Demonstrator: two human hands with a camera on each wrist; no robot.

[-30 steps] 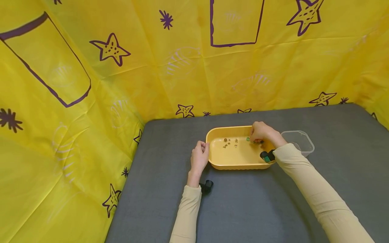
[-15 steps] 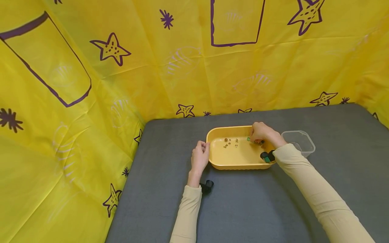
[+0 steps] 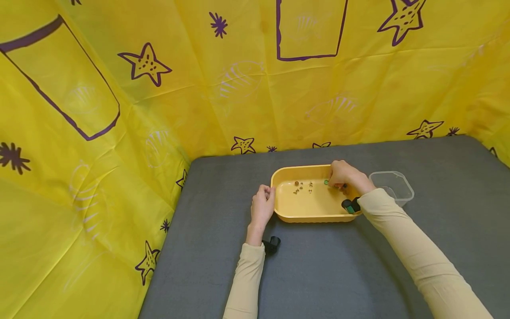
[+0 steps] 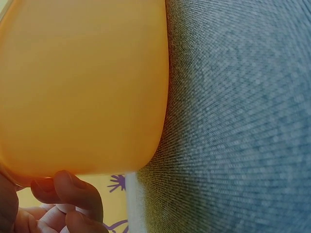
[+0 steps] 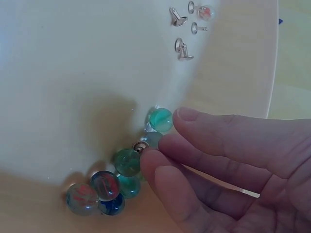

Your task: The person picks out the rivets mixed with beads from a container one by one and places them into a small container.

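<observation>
**Barely any change: hands hold their places**

Head view: same as a second ago. Left hand (image 3: pixel 261 207) curled against the tray (image 3: pixel 307 216)'s left rim.

Left wrist view: fingers (image 4: pixel 73 194) curled at the tray wall.

Right wrist view: right hand (image 5: pixel 228 170) pinching at a metal-capped bead (image 5: pixel 146 141) among marbles (image 5: pixel 104 187), tray's right end.

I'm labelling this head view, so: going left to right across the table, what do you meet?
Left hand → yellow tray → small metal pieces → right hand → clear plastic container.
</observation>
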